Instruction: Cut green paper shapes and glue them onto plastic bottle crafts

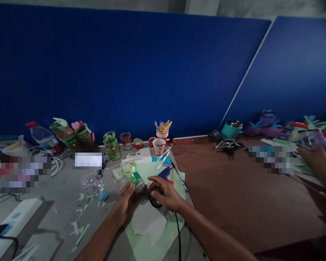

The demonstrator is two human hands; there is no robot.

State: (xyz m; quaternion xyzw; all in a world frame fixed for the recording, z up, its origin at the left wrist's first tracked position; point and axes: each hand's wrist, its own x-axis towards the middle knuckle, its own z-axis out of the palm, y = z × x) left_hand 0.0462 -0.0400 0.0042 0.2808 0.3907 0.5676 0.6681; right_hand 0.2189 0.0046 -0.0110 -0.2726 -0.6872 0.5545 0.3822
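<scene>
A clear plastic bottle piece [140,186] with a green patch lies in my left hand [122,204], thumb along its side, its pale green part pointing away from me. Close to the bottle's near end, my right hand [167,194] has its index finger stretched out and its thumb apart from it; whether a fingertip touches the plastic I cannot tell. A black ring-shaped thing [155,203] is partly hidden under the right hand. Below both hands is a torn white paper [148,221] on a light green sheet [141,250]. Blue-handled scissors [164,174] lie just beyond the right hand.
Green paper scraps [81,235] and a blue bottle cap [103,196] lie left. Farther back stand a green-decorated plastic cup [112,146], paper cups [159,146], and a red-capped bottle [45,137]. A teal container [232,129] is right of centre. Another person's hand [313,159] works at far right.
</scene>
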